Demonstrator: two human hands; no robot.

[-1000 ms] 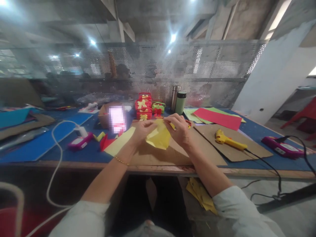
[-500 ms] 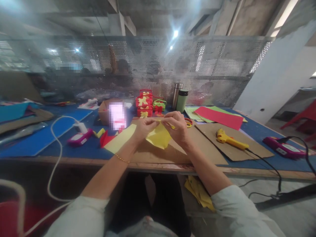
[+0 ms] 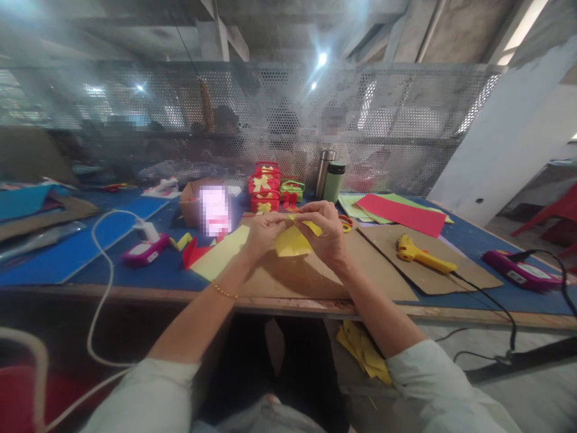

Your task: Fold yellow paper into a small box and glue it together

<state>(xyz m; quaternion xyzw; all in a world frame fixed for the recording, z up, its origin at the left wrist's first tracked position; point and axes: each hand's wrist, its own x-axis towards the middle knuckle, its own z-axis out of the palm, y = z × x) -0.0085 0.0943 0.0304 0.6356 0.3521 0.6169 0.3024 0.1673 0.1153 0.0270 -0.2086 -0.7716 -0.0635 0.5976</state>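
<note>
Between both hands, above the brown cardboard (image 3: 288, 282), is a yellow sheet of paper (image 3: 291, 243). My left hand (image 3: 265, 231) pinches its upper left edge. My right hand (image 3: 327, 231) grips its upper right side, fingers closed, and part of the paper is hidden behind them. The paper hangs bent from the fingertips, its lower edge free of the board. Left of my left wrist lies a pale yellow sheet (image 3: 220, 255). Just past my right hand, scissors with red and yellow handles (image 3: 346, 224) show in part.
A yellow glue gun (image 3: 424, 255) with a black cord rests on cardboard at the right. Red and green paper boxes with bows (image 3: 265, 186) are stacked behind, beside a green bottle (image 3: 334, 182). Purple power units (image 3: 146, 249) sit at left and right. A red sheet (image 3: 401, 214) lies back right.
The yellow paper has been raised and bent between my hands, so less of it hangs down. Both hands keep their hold in nearly the same place.
</note>
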